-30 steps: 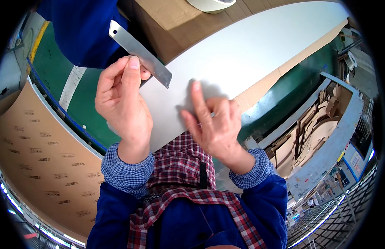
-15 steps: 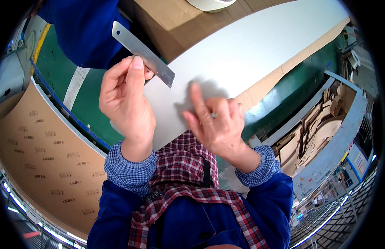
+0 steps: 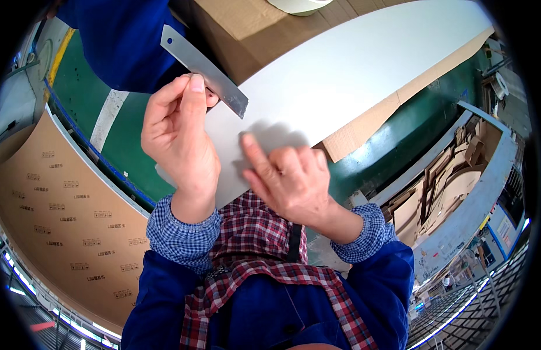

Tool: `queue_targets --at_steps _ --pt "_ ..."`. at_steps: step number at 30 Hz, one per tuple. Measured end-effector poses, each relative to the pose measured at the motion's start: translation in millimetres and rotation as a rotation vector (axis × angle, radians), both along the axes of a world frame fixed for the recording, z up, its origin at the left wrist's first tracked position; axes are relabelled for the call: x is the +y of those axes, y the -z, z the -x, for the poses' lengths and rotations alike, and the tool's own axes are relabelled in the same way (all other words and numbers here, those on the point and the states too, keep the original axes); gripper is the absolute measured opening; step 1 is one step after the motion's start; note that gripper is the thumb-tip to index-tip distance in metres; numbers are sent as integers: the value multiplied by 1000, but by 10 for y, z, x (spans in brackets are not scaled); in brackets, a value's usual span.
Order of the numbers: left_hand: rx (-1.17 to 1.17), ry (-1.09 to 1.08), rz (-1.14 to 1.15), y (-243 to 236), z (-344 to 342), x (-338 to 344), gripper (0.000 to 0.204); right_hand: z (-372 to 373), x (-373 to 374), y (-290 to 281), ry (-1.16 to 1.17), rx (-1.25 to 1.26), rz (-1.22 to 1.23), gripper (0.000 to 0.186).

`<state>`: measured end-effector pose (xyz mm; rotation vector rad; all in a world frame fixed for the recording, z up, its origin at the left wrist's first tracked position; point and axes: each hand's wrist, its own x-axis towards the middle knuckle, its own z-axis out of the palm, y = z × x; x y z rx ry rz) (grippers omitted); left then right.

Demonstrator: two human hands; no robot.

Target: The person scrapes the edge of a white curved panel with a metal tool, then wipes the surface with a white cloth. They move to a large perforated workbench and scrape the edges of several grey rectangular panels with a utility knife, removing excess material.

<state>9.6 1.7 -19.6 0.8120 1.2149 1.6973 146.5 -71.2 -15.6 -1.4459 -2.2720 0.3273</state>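
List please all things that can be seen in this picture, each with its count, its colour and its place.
metal blade: one, grey, upper left, pinched by the left hand, its tip over the white sheet
white sheet: one, white, centre to upper right, under the right hand
brown cardboard layer: one, tan, under the white sheet, showing along its right edge
printed cardboard stack: one, tan, lower left
green floor: green with a white stripe, left
cardboard scraps bin: one, grey-blue, right, holding brown pieces
another person's blue garment: one, blue, top left
left hand: one, holds the blade
right hand: one, fingers pressed on the white sheet
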Motion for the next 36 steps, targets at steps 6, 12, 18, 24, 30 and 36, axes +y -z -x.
queue_targets --at_steps 6,12,18,24,30,36 --pt "30 -25 15 0 26 -20 11 -361 276 12 164 -77 -87 53" --pt "12 -6 -15 24 13 -4 10 -79 -6 23 12 -42 -32 52" --pt "26 -27 -3 11 23 -12 9 -300 241 14 170 -9 -66 49" --pt "12 -22 -1 29 26 -7 13 -100 41 -41 74 -30 -16 52" --pt "12 -35 5 20 25 -6 13 -208 214 -23 288 330 24 17" --pt "5 -25 -24 64 51 -11 13 -202 505 -149 513 217 131 15"
